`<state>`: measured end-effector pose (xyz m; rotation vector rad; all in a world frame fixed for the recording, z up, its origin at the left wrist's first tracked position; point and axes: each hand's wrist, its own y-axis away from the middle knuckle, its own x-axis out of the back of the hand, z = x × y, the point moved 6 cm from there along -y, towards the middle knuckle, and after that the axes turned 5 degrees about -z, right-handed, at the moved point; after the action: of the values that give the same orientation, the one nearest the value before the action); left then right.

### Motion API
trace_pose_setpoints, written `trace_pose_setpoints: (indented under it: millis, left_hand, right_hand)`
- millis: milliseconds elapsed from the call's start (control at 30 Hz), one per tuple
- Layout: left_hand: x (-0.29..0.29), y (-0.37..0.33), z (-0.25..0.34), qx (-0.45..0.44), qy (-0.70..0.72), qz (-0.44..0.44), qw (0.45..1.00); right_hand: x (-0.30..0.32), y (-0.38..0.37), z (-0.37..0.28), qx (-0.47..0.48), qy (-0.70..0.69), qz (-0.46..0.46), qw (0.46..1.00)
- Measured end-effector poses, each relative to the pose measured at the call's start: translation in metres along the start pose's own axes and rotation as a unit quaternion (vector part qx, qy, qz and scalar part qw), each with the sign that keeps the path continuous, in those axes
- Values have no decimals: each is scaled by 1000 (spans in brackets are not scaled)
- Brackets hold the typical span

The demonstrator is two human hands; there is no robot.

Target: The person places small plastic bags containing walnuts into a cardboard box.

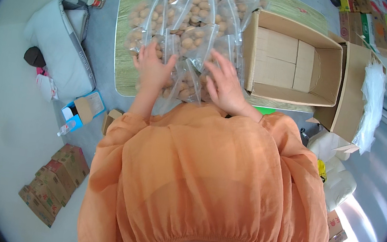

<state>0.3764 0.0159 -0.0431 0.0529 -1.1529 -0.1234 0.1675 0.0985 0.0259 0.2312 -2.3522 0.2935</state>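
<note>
"How do the hands sit on your feed?"

"I see the bare left hand (154, 70) reaching up the view, back uppermost, fingers spread; the bare right hand (227, 85) slants in toward it, fingers parted and lightly bent. Both are over the near part of the clear, zip-topped plastic bags of round brown nuts (195, 43). I can't tell whether either pinches any plastic."

"What's hard to make out?"

"The top edge cuts off the farthest bags; the loose orange blouse (208, 161) hides part of the nearest."

"Counts?"

"Two hands, one green wood-grain table (124, 71) under the bags, one open brown cardboard box (293, 96) to their right. The bags overlap too much for me to count."
</note>
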Motion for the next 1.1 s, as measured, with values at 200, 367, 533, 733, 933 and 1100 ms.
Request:
trace_pose_setpoints:
  millis: [200, 367, 533, 733, 933, 1100]
  left_hand:
    - [-1, 0, 0, -20, 7, -21, 1000]
    - [1, 0, 2, -26, 5, -37, 999]
    - [0, 2, -1, -26, -7, -33, 999]
    - [2, 4, 0, -29, -11, -37, 999]
    - [0, 4, 0, -39, -9, -30, 999]
    - [-4, 5, -1, -35, -14, -48, 998]
  right_hand:
    - [0, -3, 17, -151, 45, 40, 987]
    - [-22, -8, 9, -92, 72, -13, 993]
    - [-21, -8, 13, -78, 38, -17, 996]
    - [9, -23, 36, -118, 125, 73, 982]
    - [4, -20, 58, -142, 58, 51, 987]
    - [18, -41, 42, -104, 157, 48, 981]
